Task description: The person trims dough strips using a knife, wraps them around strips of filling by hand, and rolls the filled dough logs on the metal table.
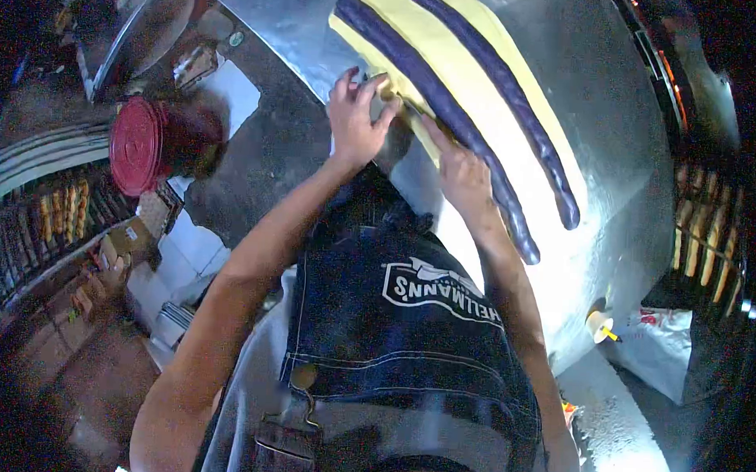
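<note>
A pale yellow dough sheet (486, 115) lies lengthwise on the metal worktable. Two dark, glossy ropes run along it, a near rope (446, 103) and a far rope (525, 116), which look like filling. At the sheet's near left edge, my left hand (359, 119) has its fingers curled, with thumb and forefinger pinching the dough's edge. Close by, my right hand (465, 174) lies over the same edge, forefinger stretched towards the left hand and the other fingers folded under. A small dark sliver shows at its fingertip; what it is stays unclear.
The metal worktable (603, 102) extends beyond the dough. To the left stands a red lidded bin (136, 144), near racks holding baked sticks (64, 212). More long baked pieces (707, 239) sit on a rack at right. A white sack (653, 350) is at lower right.
</note>
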`<state>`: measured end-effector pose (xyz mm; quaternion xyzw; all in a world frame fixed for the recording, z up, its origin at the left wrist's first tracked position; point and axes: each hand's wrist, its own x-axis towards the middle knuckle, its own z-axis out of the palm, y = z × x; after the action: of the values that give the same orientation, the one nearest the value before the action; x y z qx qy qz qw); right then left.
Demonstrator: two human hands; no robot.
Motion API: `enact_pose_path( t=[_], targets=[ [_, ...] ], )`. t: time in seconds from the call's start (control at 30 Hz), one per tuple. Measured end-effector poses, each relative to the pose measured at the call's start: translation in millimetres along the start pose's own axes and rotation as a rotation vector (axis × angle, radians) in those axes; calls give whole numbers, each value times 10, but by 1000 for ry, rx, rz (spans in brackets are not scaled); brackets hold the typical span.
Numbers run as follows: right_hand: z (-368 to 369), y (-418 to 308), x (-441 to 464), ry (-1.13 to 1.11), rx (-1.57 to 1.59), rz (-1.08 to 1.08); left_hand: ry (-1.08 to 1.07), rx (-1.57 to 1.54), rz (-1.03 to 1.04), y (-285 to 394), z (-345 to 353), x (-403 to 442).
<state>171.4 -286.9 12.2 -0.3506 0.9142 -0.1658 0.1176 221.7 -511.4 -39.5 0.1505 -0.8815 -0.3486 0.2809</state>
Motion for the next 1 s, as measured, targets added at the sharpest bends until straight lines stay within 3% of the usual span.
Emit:
enact_pose_path(
  t=[0.07, 0.27, 0.33, 0.43, 0.47, 0.6, 0.67, 0.73, 0.77, 0.8, 0.87, 0.9, 0.97, 1.0],
  targets=[
    [-38, -26, 28, 10, 0, 5, 9, 212, 19, 94, 140, -133],
    [-271, 353, -819, -84, 8, 49, -97, 246, -80, 76, 155, -137],
    [-226, 603, -1179, -27, 42, -28, 65, 120, 2, 190, 164, -219],
    [-286, 604, -1346, -51, -6, 34, -43, 103, 123, 538, 180, -630],
    [-390, 567, -1387, -219, -173, 65, -69, 117, 142, 645, 235, -764],
    [-67, 915, -1700, -238, -160, 179, -184, 122, 214, 835, 345, -1034],
    [-73, 943, -1834, -80, -103, 89, -167, 153, 251, 880, 347, -1031],
    [-51, 988, -1877, -115, -107, 110, -317, 200, 234, 847, 392, -1000],
    [-47, 1012, -1864, -140, -113, 124, -320, 186, 164, 845, 413, -984],
    [-359, 840, -1883, -64, -57, 88, -326, 180, 179, 850, 427, -978],
    [-311, 1065, -2279, 142, 104, 24, -321, 153, 197, 887, 435, -1019],
    [-598, 979, -2393, -237, -30, 274, -320, 157, 249, 888, 440, -1061],
    [-447, 1273, -2758, -106, 70, 255, -544, -223, 183, 820, 571, -1219],
    [-352, 1414, -2889, -164, 16, 268, -488, -178, 513, 872, 623, -1194]
  ],
)
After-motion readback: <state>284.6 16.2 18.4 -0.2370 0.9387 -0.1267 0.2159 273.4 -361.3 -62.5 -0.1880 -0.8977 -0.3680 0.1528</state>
